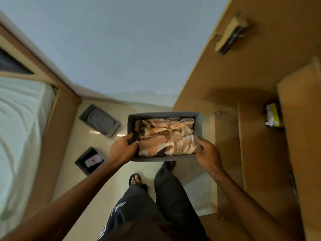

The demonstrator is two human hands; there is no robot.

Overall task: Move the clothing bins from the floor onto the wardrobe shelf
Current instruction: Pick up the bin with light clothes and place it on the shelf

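Observation:
A grey fabric bin (163,114) holding folded tan and brown patterned cloth hangs in the air above the floor, held at both short ends. My left hand (122,149) grips its left wall, thumb inside the rim. My right hand (206,150) grips its right wall. Two more grey bins lie on the floor to the left: a long one (116,128) with dark grey cloth and a small square one (80,162) with a white item inside. The wooden wardrobe (260,129) stands open at the right, its shelf level with the held bin.
A bed with a pale green sheet (20,136) and wooden frame fills the left side. My legs in dark trousers and sandals stand on the cream floor (97,178) below the bin. A yellow and black item (273,115) sits inside the wardrobe. A metal handle (231,34) is on the wardrobe door.

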